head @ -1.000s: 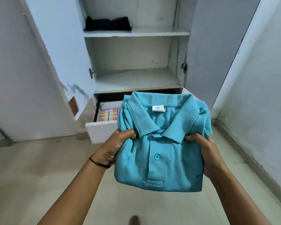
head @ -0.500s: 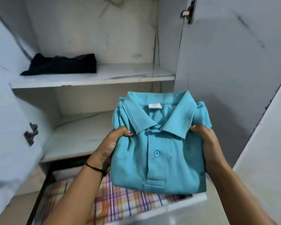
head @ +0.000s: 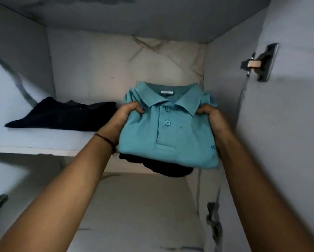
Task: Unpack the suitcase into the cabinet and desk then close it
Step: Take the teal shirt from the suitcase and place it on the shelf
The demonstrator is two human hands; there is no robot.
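A folded teal polo shirt (head: pixel 172 135) is held flat at the level of the cabinet's upper shelf (head: pixel 43 142), toward its right side. My left hand (head: pixel 123 119) grips the shirt's left edge by the collar, and my right hand (head: pixel 212 119) grips its right edge. A dark cloth (head: pixel 163 165) hangs under the shirt's front edge; I cannot tell whether it rests on the shelf. A folded dark garment (head: pixel 61 115) lies on the left of the same shelf. The suitcase is out of view.
The cabinet's right door (head: pixel 288 124) stands open close beside my right arm, with a metal hinge (head: pixel 261 64) on it. Below is the lower shelf (head: pixel 134 206). The cabinet's back wall (head: pixel 107 70) is close behind the shirt.
I have moved from the floor in front of the cabinet right up to it. The shirt has risen from above the open drawer to the upper shelf, still in both hands.
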